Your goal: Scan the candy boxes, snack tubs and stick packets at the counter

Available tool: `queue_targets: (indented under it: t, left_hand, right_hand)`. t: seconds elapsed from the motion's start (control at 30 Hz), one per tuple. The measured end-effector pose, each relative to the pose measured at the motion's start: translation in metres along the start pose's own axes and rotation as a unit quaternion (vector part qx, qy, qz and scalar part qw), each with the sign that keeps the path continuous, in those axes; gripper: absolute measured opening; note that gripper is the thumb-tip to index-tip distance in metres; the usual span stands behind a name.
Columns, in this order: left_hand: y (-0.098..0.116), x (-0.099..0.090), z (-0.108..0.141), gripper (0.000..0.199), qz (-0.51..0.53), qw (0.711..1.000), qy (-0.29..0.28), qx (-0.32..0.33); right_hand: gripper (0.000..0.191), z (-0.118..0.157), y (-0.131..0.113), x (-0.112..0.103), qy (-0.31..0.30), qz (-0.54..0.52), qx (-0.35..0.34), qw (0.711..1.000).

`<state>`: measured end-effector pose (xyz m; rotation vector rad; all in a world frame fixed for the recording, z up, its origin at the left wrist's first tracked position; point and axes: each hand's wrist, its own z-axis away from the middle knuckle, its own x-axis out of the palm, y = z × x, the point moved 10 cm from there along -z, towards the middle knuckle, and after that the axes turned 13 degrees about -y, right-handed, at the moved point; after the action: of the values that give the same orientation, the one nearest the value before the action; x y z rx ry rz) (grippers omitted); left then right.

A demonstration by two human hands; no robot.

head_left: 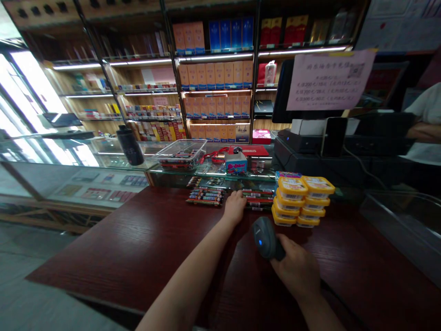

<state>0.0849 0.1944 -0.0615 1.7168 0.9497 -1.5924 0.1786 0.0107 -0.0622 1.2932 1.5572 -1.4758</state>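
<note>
My right hand (pixel 299 265) is wrapped round the handle of a dark barcode scanner (pixel 264 239) with a blue light, its head pointing forward over the table. Further forward, my left hand (pixel 235 205) rests on the tabletop between two groups of thin packaged sticks, its fingers curled at the near ends of the right-hand sticks (pixel 258 202). Whatever lies under those fingers is hidden. To its left, more packaged sticks (pixel 206 196) lie in rows. Two stacks of yellow-lidded tubs (pixel 291 202) stand just beyond the scanner, to its right.
A clear plastic box (pixel 181 154) with more sticks, a small blue carton (pixel 236 163) and a black bottle (pixel 129 145) stand on the glass counter. A monitor (pixel 283 92) bears a paper notice. At right are a clear bin (pixel 406 230) and a person's arm (pixel 425 133).
</note>
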Motion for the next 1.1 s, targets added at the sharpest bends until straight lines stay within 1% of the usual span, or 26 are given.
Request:
queue_targets:
  t: [0.1, 0.2, 0.27, 0.33, 0.4, 0.5, 0.6, 0.7, 0.9, 1.0, 1.1]
  left_hand:
    - [-0.002, -0.002, 0.001, 0.023, 0.017, 1.000, -0.007, -0.001]
    - [-0.012, -0.006, 0.013, 0.020, 0.048, 0.999, -0.006, -0.013]
    - [-0.025, -0.011, 0.030, 0.019, 0.062, 0.997, 0.011, -0.036]
    - [-0.039, -0.017, 0.053, 0.017, 0.073, 0.994, 0.037, -0.066]
    - [-0.051, -0.019, 0.077, 0.016, 0.090, 0.990, 0.050, -0.092]
    - [-0.062, -0.011, 0.107, 0.013, 0.125, 0.984, 0.033, -0.125]
    - [-0.066, 0.001, 0.123, 0.012, 0.152, 0.978, 0.019, -0.144]
    - [-0.067, 0.006, 0.128, 0.012, 0.169, 0.974, 0.027, -0.149]
    - [-0.067, 0.008, 0.127, 0.011, 0.193, 0.970, 0.045, -0.140]
    - [-0.067, 0.010, 0.127, 0.014, 0.195, 0.970, 0.043, -0.139]
    - [-0.066, 0.010, 0.127, 0.015, 0.191, 0.972, 0.046, -0.133]
  right_hand:
    - [0.023, 0.000, 0.002, -0.001, -0.001, -0.005, 0.010, 1.000]
    - [0.024, 0.000, 0.004, 0.001, -0.006, -0.014, 0.009, 1.000]
    - [0.023, 0.000, 0.004, 0.002, -0.010, -0.021, 0.000, 1.000]
    - [0.023, 0.001, 0.003, 0.003, -0.013, -0.025, -0.006, 1.000]
    - [0.022, 0.002, 0.001, 0.003, -0.015, -0.029, -0.011, 0.999]
    - [0.024, 0.004, 0.000, 0.005, -0.029, -0.049, -0.022, 0.998]
    - [0.029, 0.002, 0.000, 0.012, -0.053, -0.084, -0.044, 0.994]
    - [0.028, 0.001, 0.002, 0.017, -0.069, -0.119, -0.069, 0.988]
    - [0.024, 0.000, 0.004, 0.017, -0.083, -0.181, -0.090, 0.976]
    - [0.024, 0.001, 0.004, 0.018, -0.091, -0.176, -0.094, 0.976]
    - [0.024, 0.002, 0.004, 0.018, -0.087, -0.157, -0.102, 0.979]
